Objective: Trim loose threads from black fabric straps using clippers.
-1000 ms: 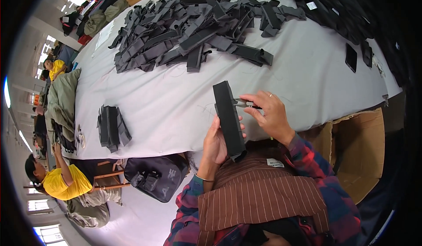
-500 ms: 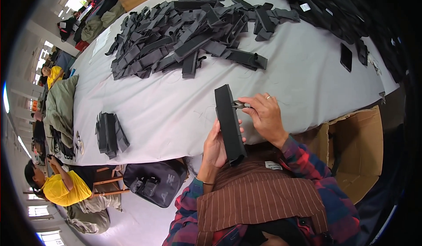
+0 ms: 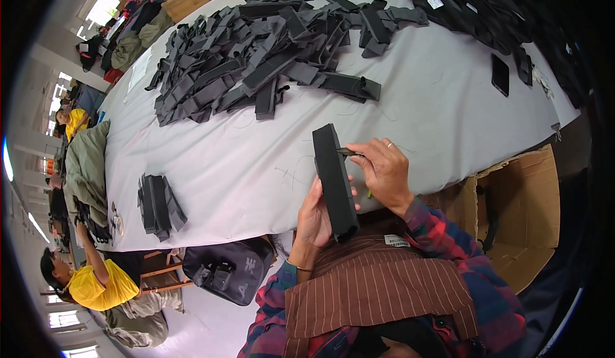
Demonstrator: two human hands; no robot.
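Observation:
My left hand (image 3: 314, 218) is closed around the lower half of a folded black fabric strip (image 3: 334, 182), holding it tilted and nearly upright above the near edge of the table. Small metal thread snips (image 3: 346, 152) are pinched in my right hand (image 3: 386, 169), their tip against the strip's right edge near its upper end. A ring shows on one right finger. Beyond my hands lies a big heap of similar dark strips (image 3: 256, 57). A small neat stack of strips (image 3: 159, 205) sits to the left.
Loose threads lie on the white cloth-covered table (image 3: 256, 153). At the right are a phone (image 3: 500, 75) and black garments (image 3: 461, 12). An open cardboard box (image 3: 525, 211) stands below the right edge, a black bag (image 3: 230, 269) below the left. A person in yellow (image 3: 102, 285) sits at left.
The snips' tip has stayed at the strip's edge, with the snips turned slightly. My view has shifted a little. The person in yellow has raised an arm.

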